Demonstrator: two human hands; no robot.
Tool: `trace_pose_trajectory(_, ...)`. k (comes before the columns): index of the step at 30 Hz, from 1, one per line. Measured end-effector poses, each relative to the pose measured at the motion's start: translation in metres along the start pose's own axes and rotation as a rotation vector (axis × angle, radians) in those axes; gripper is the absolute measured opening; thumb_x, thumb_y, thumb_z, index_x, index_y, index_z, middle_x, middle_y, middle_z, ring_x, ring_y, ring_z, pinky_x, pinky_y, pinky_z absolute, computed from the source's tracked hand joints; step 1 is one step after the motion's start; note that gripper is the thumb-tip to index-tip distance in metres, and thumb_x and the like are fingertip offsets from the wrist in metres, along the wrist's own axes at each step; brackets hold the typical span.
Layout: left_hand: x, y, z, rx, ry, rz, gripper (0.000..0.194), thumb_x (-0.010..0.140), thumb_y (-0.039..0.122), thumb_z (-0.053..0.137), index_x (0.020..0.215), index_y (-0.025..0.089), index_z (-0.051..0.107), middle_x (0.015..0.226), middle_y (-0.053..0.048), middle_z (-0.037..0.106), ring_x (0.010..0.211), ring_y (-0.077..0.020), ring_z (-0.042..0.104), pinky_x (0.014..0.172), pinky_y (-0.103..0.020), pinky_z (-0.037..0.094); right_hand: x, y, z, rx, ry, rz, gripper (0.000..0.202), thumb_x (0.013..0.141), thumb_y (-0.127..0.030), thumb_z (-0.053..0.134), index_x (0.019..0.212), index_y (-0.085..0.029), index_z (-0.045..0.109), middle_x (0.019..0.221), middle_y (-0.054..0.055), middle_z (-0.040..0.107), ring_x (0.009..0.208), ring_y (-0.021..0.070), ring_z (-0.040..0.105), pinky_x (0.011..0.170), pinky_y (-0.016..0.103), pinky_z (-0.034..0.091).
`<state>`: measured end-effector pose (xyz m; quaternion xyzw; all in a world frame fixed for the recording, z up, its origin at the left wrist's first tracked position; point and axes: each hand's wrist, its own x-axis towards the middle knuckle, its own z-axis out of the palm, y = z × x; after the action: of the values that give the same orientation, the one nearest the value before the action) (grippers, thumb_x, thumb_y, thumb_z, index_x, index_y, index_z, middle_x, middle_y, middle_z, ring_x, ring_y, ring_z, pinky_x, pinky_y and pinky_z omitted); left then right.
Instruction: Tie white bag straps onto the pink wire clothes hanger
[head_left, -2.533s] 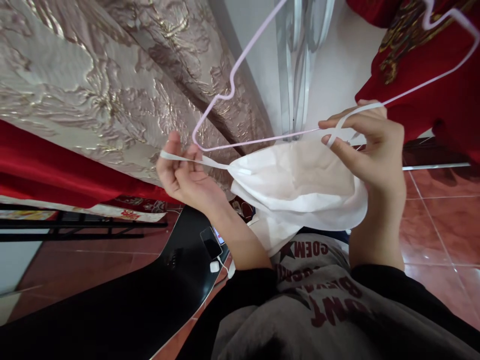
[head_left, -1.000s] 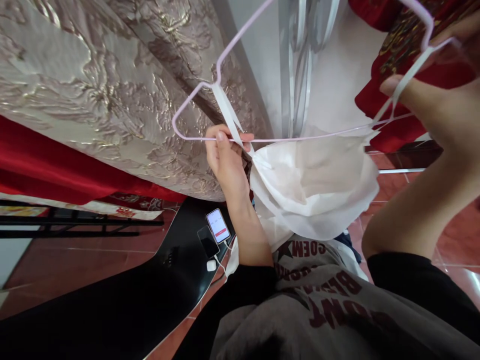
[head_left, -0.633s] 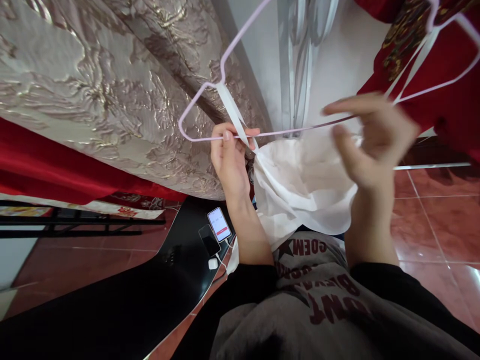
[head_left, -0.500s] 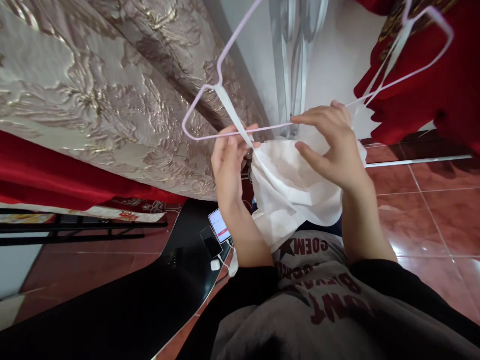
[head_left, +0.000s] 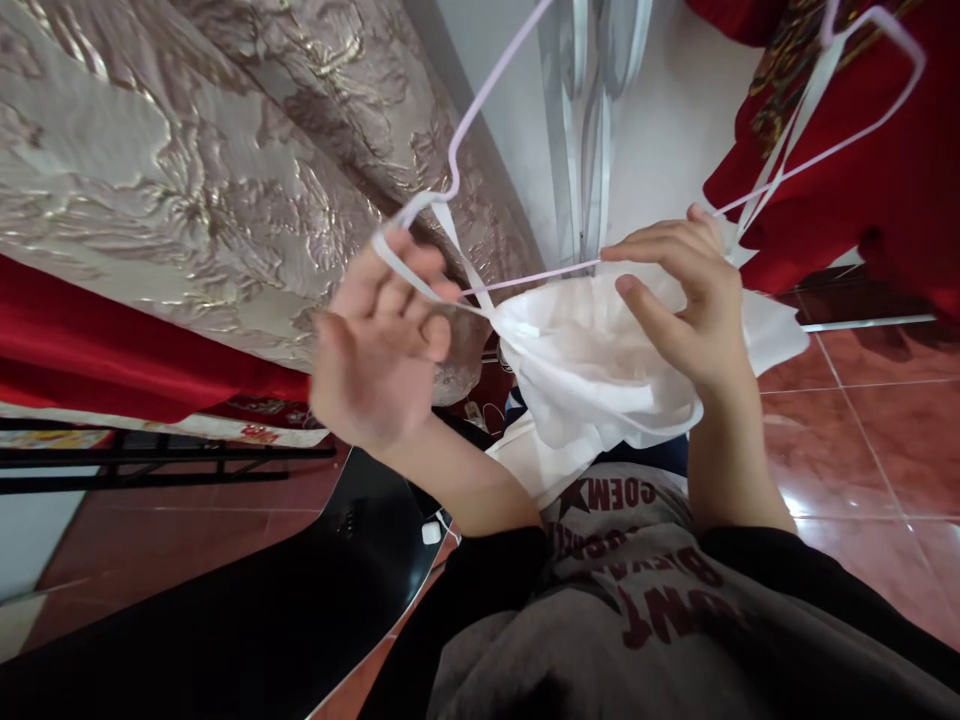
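Note:
My left hand [head_left: 382,350] is palm up with its fingers loosely curled and its thumb apart; a white strap [head_left: 457,245] loops from the pink hanger [head_left: 536,275] across its fingers. It is blurred, and nothing shows in its palm. My right hand [head_left: 671,295] curls around the hanger's lower bar, with a gap between thumb and forefinger; the bar passes behind its fingers. Below the bar, a white garment [head_left: 600,370] hangs down toward my lap. Another strap [head_left: 795,130] of it loops over the hanger's right end.
A shiny embossed curtain [head_left: 187,160] fills the upper left, with red cloth [head_left: 135,340] under it. At the lower left is a black tabletop [head_left: 225,610] with a small white charger [head_left: 431,532]. More red cloth [head_left: 900,200] hangs at the right above the tiled floor [head_left: 862,420].
My left hand has moved left and down, turned palm up and loosened, with the strap across its fingers. The hanger and my right hand have shifted slightly right. My left forearm now hides the phones.

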<state>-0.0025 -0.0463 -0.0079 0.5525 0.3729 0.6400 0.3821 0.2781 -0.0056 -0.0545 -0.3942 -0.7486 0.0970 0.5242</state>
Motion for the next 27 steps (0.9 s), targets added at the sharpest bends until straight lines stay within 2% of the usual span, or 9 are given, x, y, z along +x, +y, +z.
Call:
trace_pose_trajectory(3,0.017,0.008,0.005,-0.035,0.062,0.013,0.059,0.088,0.077,0.067,0.124,0.031,0.077,0.158,0.003,0.065,0.157,-0.0331,0.05,0.086,-0.04,0.065,-0.001,0.003,0.0,-0.005,-0.037,0.009,0.021,0.102,-0.043,0.064,0.115,-0.036,0.078,0.112,0.001,0.081,0.113,0.0294,0.074,0.128,0.068,0.037)
trace_pose_trajectory(7,0.014,-0.015,0.01,-0.057,0.389,0.094,0.031,0.109,0.046,0.045,0.121,0.033,0.071,0.158,0.005,0.065,0.16,-0.0266,0.047,0.108,-0.047,0.061,-0.003,0.007,0.002,-0.009,-0.046,0.01,0.025,0.102,-0.047,0.063,0.119,-0.037,0.077,0.117,0.002,0.081,0.118,0.0307,0.073,0.129,0.068,0.036)
trace_pose_trajectory(9,0.007,-0.034,0.009,-0.021,0.511,0.063,0.028,0.107,0.044,0.051,0.124,0.035,0.07,0.156,0.006,0.067,0.156,-0.0299,0.053,0.096,-0.045,0.063,-0.003,0.007,0.003,-0.016,-0.045,0.012,0.025,0.102,-0.048,0.061,0.119,-0.038,0.077,0.117,0.002,0.08,0.118,0.031,0.073,0.13,0.069,0.035)
trace_pose_trajectory(12,0.001,-0.055,0.01,0.014,0.39,-0.101,0.029,0.105,0.048,0.059,0.125,0.03,0.071,0.139,-0.001,0.079,0.136,-0.033,0.07,0.074,-0.036,0.059,-0.003,0.005,0.005,-0.022,-0.043,0.0,0.026,0.103,-0.049,0.06,0.12,-0.039,0.077,0.117,0.002,0.08,0.117,0.031,0.073,0.129,0.07,0.036)
trace_pose_trajectory(14,0.002,-0.062,0.016,-0.031,0.306,-0.122,0.025,0.105,0.047,0.062,0.118,0.026,0.071,0.122,-0.005,0.084,0.109,-0.0249,0.08,0.059,-0.028,0.05,-0.003,0.002,0.007,-0.027,-0.044,-0.011,0.028,0.103,-0.05,0.06,0.123,-0.039,0.076,0.118,0.003,0.08,0.119,0.0315,0.073,0.128,0.07,0.037)
trace_pose_trajectory(19,0.01,-0.066,0.042,-0.221,0.303,-0.02,0.026,0.104,0.048,0.066,0.095,0.023,0.067,0.103,-0.006,0.085,0.062,-0.0106,0.068,0.039,-0.026,0.022,-0.006,-0.001,0.011,-0.044,-0.008,-0.009,0.026,0.103,-0.049,0.06,0.121,-0.038,0.077,0.12,0.004,0.079,0.124,0.0335,0.071,0.125,0.07,0.041)
trace_pose_trajectory(21,0.01,-0.066,0.049,-0.243,0.241,-0.072,0.03,0.101,0.051,0.07,0.09,0.023,0.068,0.101,-0.007,0.084,0.06,-0.0112,0.066,0.038,-0.026,0.02,-0.01,0.009,0.011,-0.016,0.13,-0.025,0.026,0.103,-0.048,0.06,0.12,-0.037,0.077,0.12,0.004,0.076,0.126,0.0329,0.07,0.119,0.067,0.048)
trace_pose_trajectory(25,0.008,-0.061,0.053,-0.281,0.258,-0.079,0.03,0.099,0.051,0.073,0.088,0.024,0.068,0.089,-0.005,0.081,0.052,-0.0111,0.057,0.039,-0.026,0.022,-0.02,0.05,-0.001,0.015,0.707,-0.024,0.04,0.092,-0.044,0.075,0.132,-0.037,0.074,0.131,0.001,0.067,0.124,0.0269,0.063,0.109,0.056,0.052)
trace_pose_trajectory(27,0.009,-0.059,0.053,-0.301,0.306,-0.101,0.03,0.098,0.053,0.074,0.088,0.026,0.067,0.086,-0.006,0.078,0.049,-0.0118,0.051,0.04,-0.026,0.024,-0.023,0.07,-0.009,0.057,0.777,0.045,0.054,0.084,-0.04,0.082,0.137,-0.037,0.071,0.132,0.001,0.067,0.121,0.0251,0.064,0.106,0.054,0.052)
